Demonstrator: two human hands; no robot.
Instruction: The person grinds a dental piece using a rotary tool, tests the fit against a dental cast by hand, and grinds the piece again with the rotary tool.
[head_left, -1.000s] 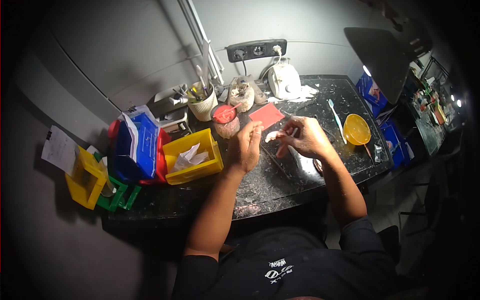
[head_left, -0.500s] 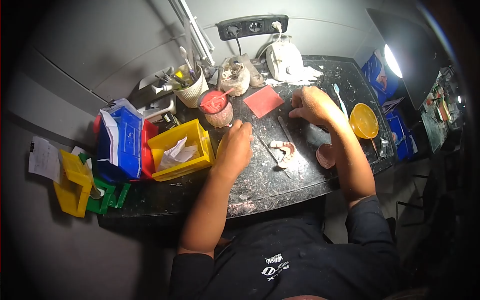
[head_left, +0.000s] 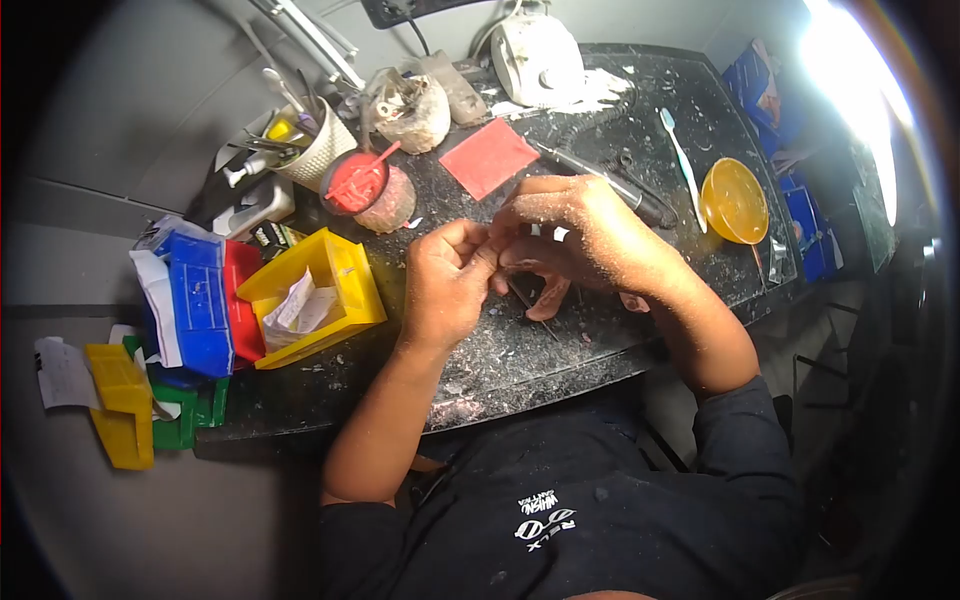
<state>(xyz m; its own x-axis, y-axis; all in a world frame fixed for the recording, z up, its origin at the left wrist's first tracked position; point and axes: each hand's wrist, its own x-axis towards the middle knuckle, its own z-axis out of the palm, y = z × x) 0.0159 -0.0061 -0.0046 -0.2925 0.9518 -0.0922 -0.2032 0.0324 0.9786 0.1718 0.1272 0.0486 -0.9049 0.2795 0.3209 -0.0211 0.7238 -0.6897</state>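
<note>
My left hand [head_left: 445, 285] and my right hand [head_left: 575, 225] meet above the bench, both with bent, pinching fingers. What lies between their fingertips is hidden or too small to make out. Under my right hand, a pink and whitish horseshoe-shaped dental piece [head_left: 549, 298] shows in part, along with a thin metal tool [head_left: 535, 308]. Beside my right wrist, a pinkish plaster piece [head_left: 633, 302] is mostly covered. A red wax sheet [head_left: 488, 158] lies flat beyond my hands.
A pot with red strips [head_left: 358, 182], a yellow bin [head_left: 370, 280] and blue bin [head_left: 200, 300] stand left. A white machine [head_left: 535, 60] sits at the back. On the right are a handpiece [head_left: 655, 210], a toothbrush [head_left: 684, 165] and an orange bowl [head_left: 735, 203]. The bench's front edge [head_left: 520, 405] is near me.
My hands, apart before, have come together at the fingertips. My right hand moved in over the dental piece, uncovering the handpiece behind it. The whole view has shifted.
</note>
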